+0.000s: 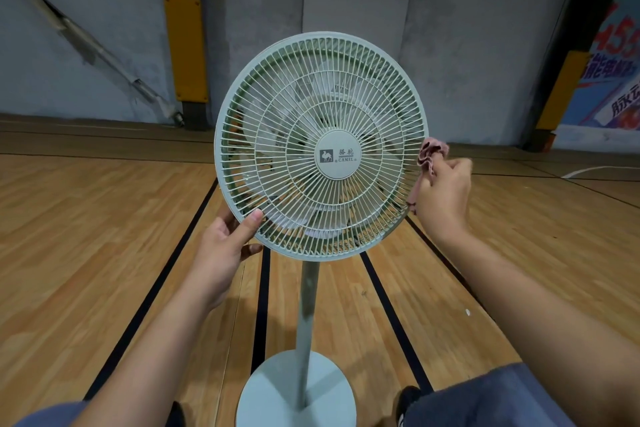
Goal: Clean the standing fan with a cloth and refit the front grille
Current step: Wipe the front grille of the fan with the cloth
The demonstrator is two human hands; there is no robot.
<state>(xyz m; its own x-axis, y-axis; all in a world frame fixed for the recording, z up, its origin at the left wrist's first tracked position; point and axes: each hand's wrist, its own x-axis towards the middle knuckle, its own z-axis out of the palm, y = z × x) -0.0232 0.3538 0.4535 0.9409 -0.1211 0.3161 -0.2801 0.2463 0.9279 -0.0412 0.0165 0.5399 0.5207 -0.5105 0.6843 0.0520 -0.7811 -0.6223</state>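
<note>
A pale green standing fan stands in front of me on a thin pole and a round base. Its front grille sits over the fan head, with a grey hub badge in the middle and white blades behind the wires. My left hand grips the grille's rim at the lower left, thumb on the front. My right hand holds a bunched pink cloth against the rim at the right edge.
The fan stands on a wooden sports floor with black lines. A grey wall with yellow padded posts is behind it. A banner hangs at the right. My knees and a dark shoe show at the bottom.
</note>
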